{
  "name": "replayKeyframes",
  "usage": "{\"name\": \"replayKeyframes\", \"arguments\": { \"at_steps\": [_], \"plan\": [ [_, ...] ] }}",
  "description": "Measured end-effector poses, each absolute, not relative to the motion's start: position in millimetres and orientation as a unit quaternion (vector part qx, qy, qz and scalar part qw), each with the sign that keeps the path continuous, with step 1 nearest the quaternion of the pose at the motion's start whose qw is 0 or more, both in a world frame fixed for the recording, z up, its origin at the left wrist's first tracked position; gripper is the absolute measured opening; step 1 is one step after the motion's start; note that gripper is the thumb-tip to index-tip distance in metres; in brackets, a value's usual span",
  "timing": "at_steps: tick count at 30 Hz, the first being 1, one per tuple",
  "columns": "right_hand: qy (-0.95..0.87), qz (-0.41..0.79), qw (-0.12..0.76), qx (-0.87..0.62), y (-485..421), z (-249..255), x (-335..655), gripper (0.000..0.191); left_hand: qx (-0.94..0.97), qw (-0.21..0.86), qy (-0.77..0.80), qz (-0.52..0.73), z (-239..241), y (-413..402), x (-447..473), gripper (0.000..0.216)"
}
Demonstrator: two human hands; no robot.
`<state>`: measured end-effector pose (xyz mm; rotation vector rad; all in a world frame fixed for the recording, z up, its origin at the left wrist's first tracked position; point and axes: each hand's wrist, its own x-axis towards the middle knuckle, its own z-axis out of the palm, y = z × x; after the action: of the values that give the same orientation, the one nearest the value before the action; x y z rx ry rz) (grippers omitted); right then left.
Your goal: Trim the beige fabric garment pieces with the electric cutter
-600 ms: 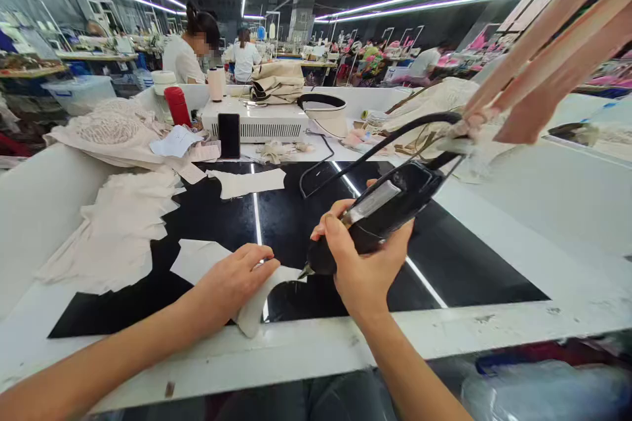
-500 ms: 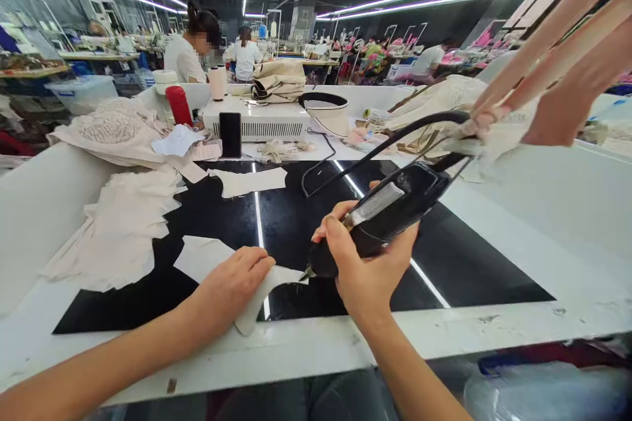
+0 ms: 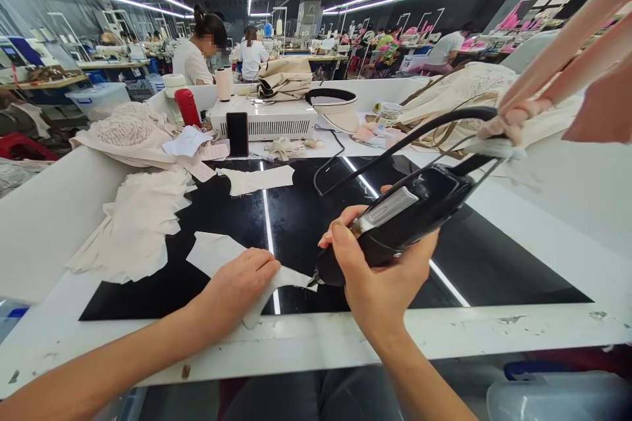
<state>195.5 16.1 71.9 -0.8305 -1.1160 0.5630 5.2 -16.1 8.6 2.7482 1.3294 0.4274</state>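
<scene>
My right hand (image 3: 382, 276) is wrapped around a thick black handheld electric cutter (image 3: 399, 217) with a silver plate on its side. Its small metal tip points down to the left and meets the narrow end of a white fabric piece (image 3: 214, 253). Over the middle of that fabric lies my left hand (image 3: 247, 286), fingers together and curled, pressing it to the black board (image 3: 306, 230). Part of the fabric shows below the left hand, at the board's front edge. What the left fingertips do underneath is hidden.
A black cord (image 3: 419, 131) and pink cloth strips (image 3: 543, 72) run up from the cutter. Stacked pale fabric pieces (image 3: 133, 223) lie left; another cut piece (image 3: 261, 179) lies farther back. Behind stand a phone (image 3: 237, 133), a red bottle (image 3: 187, 107) and a white machine box (image 3: 276, 122). People sit beyond.
The whole view has shifted, so the table and both hands appear slightly farther right. The cutter's tip stays at the fabric's narrow end, and both hands keep their holds.
</scene>
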Motion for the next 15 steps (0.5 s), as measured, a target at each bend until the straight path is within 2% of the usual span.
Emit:
{"name": "replayKeyframes", "arguments": {
  "at_steps": [15],
  "plan": [
    [-0.502, 0.253, 0.72, -0.406, 10, 71, 191, 0.039, 0.902, 0.006, 0.412, 0.129, 11, -14, -9, 0.039]
  ]
}}
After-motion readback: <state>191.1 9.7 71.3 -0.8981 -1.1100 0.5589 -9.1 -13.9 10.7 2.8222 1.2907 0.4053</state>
